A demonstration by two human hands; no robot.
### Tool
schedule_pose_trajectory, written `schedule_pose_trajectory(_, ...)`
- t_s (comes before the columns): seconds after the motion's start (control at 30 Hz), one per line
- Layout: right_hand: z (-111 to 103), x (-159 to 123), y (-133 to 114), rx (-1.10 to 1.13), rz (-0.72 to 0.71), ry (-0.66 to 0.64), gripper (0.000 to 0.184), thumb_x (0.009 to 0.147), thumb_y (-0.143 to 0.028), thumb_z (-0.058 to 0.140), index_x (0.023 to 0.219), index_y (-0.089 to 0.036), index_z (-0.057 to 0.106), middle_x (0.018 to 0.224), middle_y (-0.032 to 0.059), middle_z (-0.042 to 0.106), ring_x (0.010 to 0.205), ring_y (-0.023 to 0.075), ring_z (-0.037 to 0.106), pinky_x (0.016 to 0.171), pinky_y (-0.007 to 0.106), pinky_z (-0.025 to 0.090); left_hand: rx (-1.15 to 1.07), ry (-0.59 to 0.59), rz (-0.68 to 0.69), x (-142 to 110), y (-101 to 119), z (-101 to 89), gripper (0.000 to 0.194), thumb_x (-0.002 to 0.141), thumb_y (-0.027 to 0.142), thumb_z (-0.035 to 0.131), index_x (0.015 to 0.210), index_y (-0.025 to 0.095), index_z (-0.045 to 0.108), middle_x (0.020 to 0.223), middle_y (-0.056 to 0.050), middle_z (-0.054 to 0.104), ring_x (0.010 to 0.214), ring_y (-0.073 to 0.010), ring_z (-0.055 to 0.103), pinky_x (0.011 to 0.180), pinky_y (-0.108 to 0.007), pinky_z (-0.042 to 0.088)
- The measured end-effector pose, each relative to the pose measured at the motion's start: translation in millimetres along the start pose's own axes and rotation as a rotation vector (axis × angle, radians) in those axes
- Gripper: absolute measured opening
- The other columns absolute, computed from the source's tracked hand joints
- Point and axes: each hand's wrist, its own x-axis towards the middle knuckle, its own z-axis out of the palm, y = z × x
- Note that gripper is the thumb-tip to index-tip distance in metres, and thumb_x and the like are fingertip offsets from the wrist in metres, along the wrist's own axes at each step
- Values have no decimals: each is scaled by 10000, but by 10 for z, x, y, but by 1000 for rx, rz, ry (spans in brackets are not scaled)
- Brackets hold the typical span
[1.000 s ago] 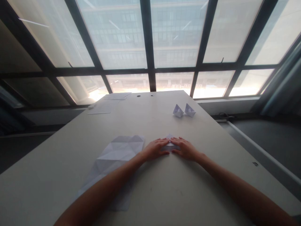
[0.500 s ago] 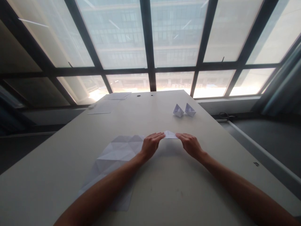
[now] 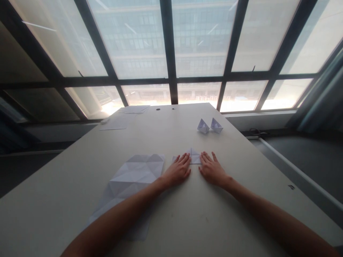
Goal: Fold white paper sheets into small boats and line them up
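Note:
A small folded white paper [image 3: 195,157], with a raised point at its far side, lies on the table between my hands. My left hand [image 3: 179,170] rests flat on its left part, fingers stretched out and covering some of it. On the right edge of the paper press the fingertips of my right hand [image 3: 212,169], its fingers spread and its thumb side low. Left of my left forearm lies a large creased white sheet [image 3: 134,175], partly hidden under that arm. Two folded paper boats [image 3: 203,126] stand farther off to the right.
The white table [image 3: 171,135] runs away toward a wall of windows. At its far left lie several flat paper sheets [image 3: 115,123]. A small dark mark [image 3: 291,187] shows near the right edge, and a white pipe [image 3: 297,169] runs beyond it.
Both hands have come down from holding the folded paper at its ends to lying flat on it. The paper now rests lower, nearer me, against the table.

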Motion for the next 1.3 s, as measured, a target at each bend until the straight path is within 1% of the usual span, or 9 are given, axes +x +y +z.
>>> schedule_pose_trajectory(0.1,11,-2,-77,55,-62,-41,612,999,-375,313,1507,-34,331,1573,198,288,1491,281,181,1204,536,46,-66,-76,99,17,-43,-1,617,1021,480,294,1564,201,201,1624,-99,183,1507,-240,130,1208,-432,139)
schedule_pose_trajectory(0.2,28,11,-101,115,-117,-84,644,1014,-424,285,1538,-50,257,1598,171,226,1502,258,134,1211,506,86,-70,-81,109,26,-66,2,667,1018,544,266,1578,209,130,1627,-93,158,1509,-240,108,1211,-438,110)
schedule_pose_trajectory(0.5,79,14,-46,132,-83,-92,711,1014,-524,230,1533,-39,271,1598,188,206,1499,260,140,1211,459,153,-101,-71,97,24,-95,-6,665,1011,568,283,1571,223,180,1613,-103,200,1502,-239,146,1205,-450,140)
schedule_pose_trajectory(0.63,124,-36,8,111,-3,-77,742,1003,-556,226,1524,-32,290,1595,208,204,1500,274,129,1210,482,120,-71,-100,39,-24,-134,-13,696,1003,588,275,1563,180,210,1615,-131,176,1505,-257,126,1202,-457,142)
schedule_pose_trajectory(0.87,174,-63,75,89,264,-43,730,1001,-505,236,1491,29,315,1575,262,221,1493,328,143,1192,559,72,-31,-83,-166,-69,-127,49,751,992,602,268,1539,88,243,1603,-212,162,1504,-299,92,1200,-521,76)
schedule_pose_trajectory(0.97,178,-34,79,113,310,0,653,1010,-439,238,1480,-1,352,1567,248,274,1487,323,178,1189,565,65,-45,-23,-247,-47,-130,67,683,1007,537,288,1511,76,305,1586,-226,225,1495,-316,149,1187,-550,138)
schedule_pose_trajectory(1.07,156,11,80,112,293,60,551,1011,-364,275,1426,-49,454,1525,209,390,1469,297,242,1193,534,92,-89,64,-301,-4,-179,57,511,1028,403,295,1435,134,450,1547,-174,363,1466,-282,277,1175,-523,227)
schedule_pose_trajectory(1.2,82,64,93,140,235,127,413,975,-344,424,1283,-141,609,1403,156,541,1333,280,438,1133,428,300,-214,167,-264,42,-291,13,340,990,345,424,1209,234,658,1419,-75,554,1359,-231,462,1151,-413,340)
schedule_pose_trajectory(1.3,10,70,100,181,189,150,346,951,-354,505,1205,-173,655,1283,135,604,1209,269,510,1056,371,380,-272,238,-217,46,-328,-13,282,940,333,534,1173,247,667,1322,-52,622,1277,-220,532,1116,-369,391)
